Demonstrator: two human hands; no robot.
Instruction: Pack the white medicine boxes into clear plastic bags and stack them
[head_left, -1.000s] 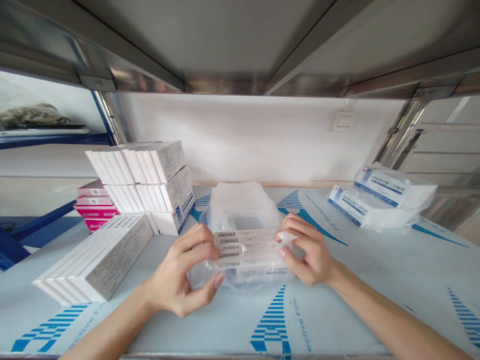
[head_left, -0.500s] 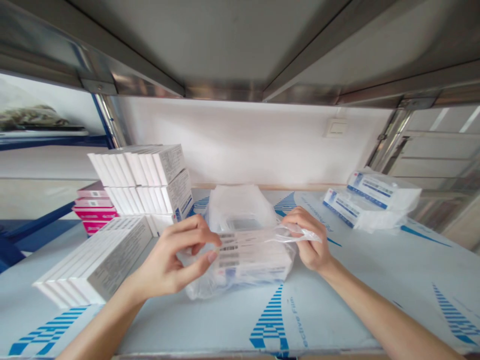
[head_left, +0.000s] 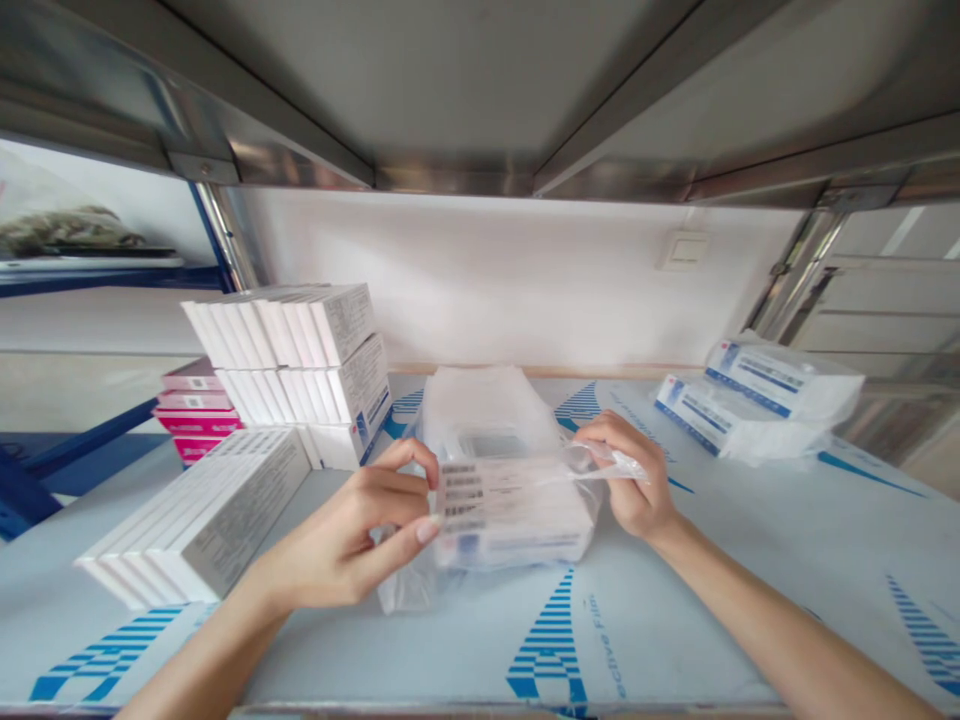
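A clear plastic bag (head_left: pixel 517 470) lies in the middle, with several white boxes (head_left: pixel 517 525) inside; barcodes show on their left ends. My right hand (head_left: pixel 630 475) pinches the bag's loose plastic near its upper right corner. At the left end of these boxes is my left hand (head_left: pixel 367 535), fingers curled, thumb and index finger apart. Its fingertips are close to the barcoded ends; whether they press on the plastic I cannot tell. A crumpled part of the bag hangs below this hand.
White boxes (head_left: pixel 281 335) stand stacked at the left, with a lower row (head_left: pixel 202 515) before them and pink boxes (head_left: pixel 196 402) behind. Two bagged bundles (head_left: pixel 757 415) of white-and-blue boxes sit at the right. A metal shelf (head_left: pixel 457 90) hangs low overhead. Blue-printed film covers the surface.
My left thumb has moved down, away from the index finger, widening the gap between them. The barcoded ends show more clearly. My right hand still pinches the plastic. The view has shifted slightly.
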